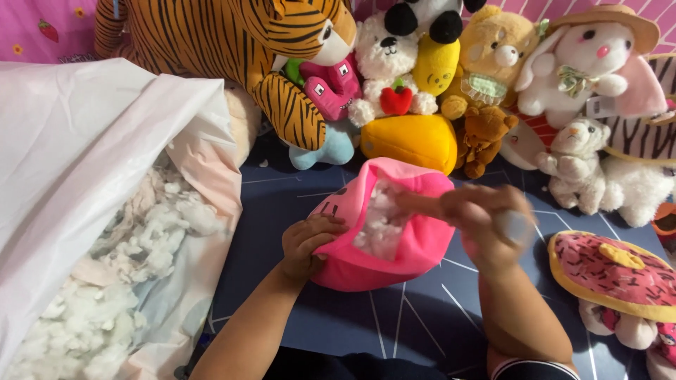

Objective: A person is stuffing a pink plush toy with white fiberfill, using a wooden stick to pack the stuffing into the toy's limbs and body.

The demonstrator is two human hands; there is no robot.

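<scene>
A bright pink plush shell (394, 246) sits between the two hands on the dark blue mat (415, 317), its mouth gaping upward; the fabric is soft and fleecy, rounded like a half-filled pouch, with dark stitched marks on the side towards the left hand; white stuffing (380, 225) shows loose and clumpy inside the opening. The left hand (306, 243) is clamped on the shell's near rim, fingers curled over the edge and pinching the pink fabric; the right hand (482, 225) hovers at the opposite rim, blurred with motion — its fingers reach across the opening towards the filling, and I cannot tell whether they grip anything.

Beyond the left hand, out to that side, lies a big white plastic bag (84, 141), its mouth slumped open and heaped with more white fibre fill (120, 281). Past both hands, further from the person, a crowd of finished soft toys lines up: a striped tiger (232, 42), a white bear with a red heart (387, 63), a yellow cushion-shaped plush (412, 141), a small brown bear (486, 137) and a white rabbit in a straw hat (591, 60). Just outside the right hand rests a pink doughnut-shaped plush (609, 271) with a yellow border — well apart from the shell.
</scene>
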